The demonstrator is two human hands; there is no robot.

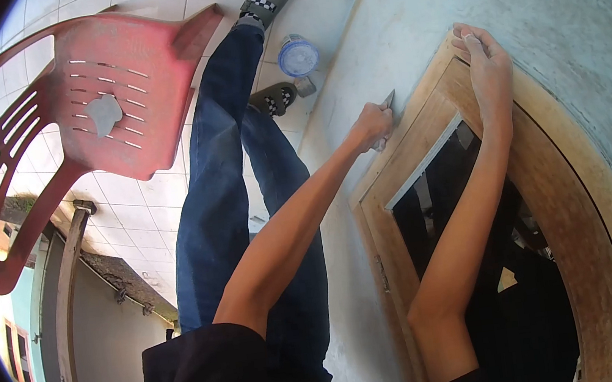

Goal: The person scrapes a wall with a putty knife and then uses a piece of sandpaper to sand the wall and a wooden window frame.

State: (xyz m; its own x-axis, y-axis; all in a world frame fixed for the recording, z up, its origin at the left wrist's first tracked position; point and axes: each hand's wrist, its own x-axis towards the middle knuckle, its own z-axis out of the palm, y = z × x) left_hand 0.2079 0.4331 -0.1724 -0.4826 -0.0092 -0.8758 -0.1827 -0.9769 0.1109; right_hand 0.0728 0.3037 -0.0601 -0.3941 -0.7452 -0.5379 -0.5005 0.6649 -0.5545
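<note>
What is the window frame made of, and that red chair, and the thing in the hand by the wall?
The window frame looks like wood: tan, streaky grain, matte. The red chair looks like moulded plastic, smooth with slots and slightly faded. The tool in the left hand seems to be a grey metal blade, though it is too small to be sure.

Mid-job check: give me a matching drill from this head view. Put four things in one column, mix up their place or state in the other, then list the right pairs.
Things:
1. left hand
2. right hand
3. red plastic chair
4. round tub

Places or states:
A. on the tiled floor by the sandals
B. grips a thin blade against the wooden frame's edge
C. beside the jeans, a grey patch on its seat
D. rests at the wooden frame's corner

Pairs: 1-B, 2-D, 3-C, 4-A
</note>
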